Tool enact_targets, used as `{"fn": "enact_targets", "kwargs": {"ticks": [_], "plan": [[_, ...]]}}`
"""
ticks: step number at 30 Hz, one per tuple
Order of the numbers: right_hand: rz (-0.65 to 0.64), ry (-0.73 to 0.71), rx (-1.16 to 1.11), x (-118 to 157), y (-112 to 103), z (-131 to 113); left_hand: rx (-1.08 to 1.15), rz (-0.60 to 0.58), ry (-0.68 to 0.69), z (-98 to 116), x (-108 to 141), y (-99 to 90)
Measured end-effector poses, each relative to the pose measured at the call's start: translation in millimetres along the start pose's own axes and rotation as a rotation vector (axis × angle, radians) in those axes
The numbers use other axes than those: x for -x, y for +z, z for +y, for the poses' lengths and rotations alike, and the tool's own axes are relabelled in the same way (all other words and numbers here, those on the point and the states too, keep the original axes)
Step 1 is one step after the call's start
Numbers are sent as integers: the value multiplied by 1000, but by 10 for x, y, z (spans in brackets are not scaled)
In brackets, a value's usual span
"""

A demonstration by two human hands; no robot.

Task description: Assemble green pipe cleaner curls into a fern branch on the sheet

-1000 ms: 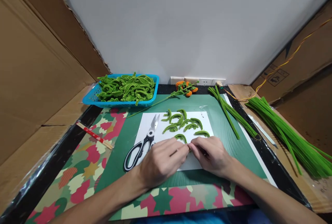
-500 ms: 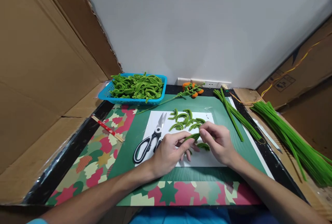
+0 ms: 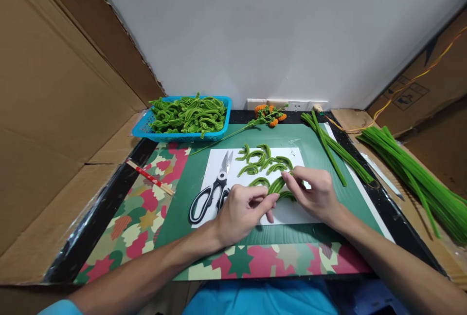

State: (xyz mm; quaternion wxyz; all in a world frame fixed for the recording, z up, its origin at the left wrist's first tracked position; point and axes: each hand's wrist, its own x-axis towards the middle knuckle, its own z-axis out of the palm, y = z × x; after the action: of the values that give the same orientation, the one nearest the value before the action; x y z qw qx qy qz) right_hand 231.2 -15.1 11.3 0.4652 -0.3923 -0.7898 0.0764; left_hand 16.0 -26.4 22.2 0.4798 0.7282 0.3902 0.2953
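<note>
Between my two hands is a small green pipe cleaner piece [image 3: 277, 185], made of strands lying side by side. My left hand [image 3: 248, 208] pinches its lower left end between thumb and fingers. At the upper right end, my right hand [image 3: 314, 191] grips it with thumb and forefinger. Around them on white paper [image 3: 219, 169] lie several curved green pipe cleaner pieces [image 3: 257, 157], some partly behind my hands. Scissors [image 3: 207, 198] with black and white handles rest left of my left hand, blades partly spread and pointing away.
A blue basket [image 3: 175, 137] full of green pipe cleaner pieces stands at the back left. An orange-flowered stem [image 3: 251, 122] lies behind the paper. Chopsticks [image 3: 150, 176] in a red band lie left. Long green pipe cleaners [image 3: 412, 174] and a thinner bundle [image 3: 339, 154] are at right.
The green piece now shows more openly between my hands, its strands more upright. My right hand has shifted slightly right. The whole view has tilted a little.
</note>
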Motion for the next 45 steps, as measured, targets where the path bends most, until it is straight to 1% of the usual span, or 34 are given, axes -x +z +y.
{"fn": "enact_targets", "kwargs": {"ticks": [3,4,5,7,9,11,13,14,16,18,20,22,24,26,29,31,32,35,36,37,38,39,43,44,45], "plan": [[39,-98,67,-3,26,0,-233,138,272,-10,24,5],[41,-105,72,-7,27,-6,-261,157,318,-10,28,8],[37,-93,63,-13,24,-14,-256,158,326,-6,30,13],[4,-10,-8,-25,7,-37,-171,117,251,12,31,22],[-49,123,-161,-31,-5,-70,-46,62,123,37,30,30],[-91,248,-343,-26,3,-114,37,31,41,55,30,32],[-101,326,-468,-8,35,-160,46,28,36,60,36,30],[-99,343,-488,4,55,-179,28,31,55,56,40,28],[-88,317,-438,30,92,-197,-16,35,97,39,53,28],[-79,229,-318,54,115,-185,-35,29,96,16,63,32],[-75,124,-208,71,119,-156,-14,14,48,-1,64,36],[-64,78,-151,74,107,-135,27,4,-24,-1,51,35],[-42,99,-150,61,86,-141,75,1,-85,21,28,24],[-24,156,-221,38,61,-173,128,-12,-122,57,5,8],[-42,234,-383,14,45,-223,175,-30,-120,100,-5,-18],[-56,218,-398,26,58,-225,180,-41,-128,99,9,-28],[-53,164,-365,40,70,-215,184,-55,-145,91,19,-30],[-26,-80,-194,91,105,-169,212,-120,-214,58,45,-30],[-14,-146,-149,103,110,-158,214,-132,-221,53,48,-29],[-4,-182,-124,110,111,-154,206,-131,-218,51,47,-28],[-2,-179,-119,110,108,-155,194,-118,-204,53,43,-27],[-6,-139,-133,104,100,-162,181,-97,-187,58,37,-26],[8,123,-271,59,55,-204,178,-24,-148,76,10,-24],[23,147,-286,54,46,-209,188,-15,-147,77,7,-24],[33,138,-285,54,41,-209,196,-11,-147,77,6,-26]]}}
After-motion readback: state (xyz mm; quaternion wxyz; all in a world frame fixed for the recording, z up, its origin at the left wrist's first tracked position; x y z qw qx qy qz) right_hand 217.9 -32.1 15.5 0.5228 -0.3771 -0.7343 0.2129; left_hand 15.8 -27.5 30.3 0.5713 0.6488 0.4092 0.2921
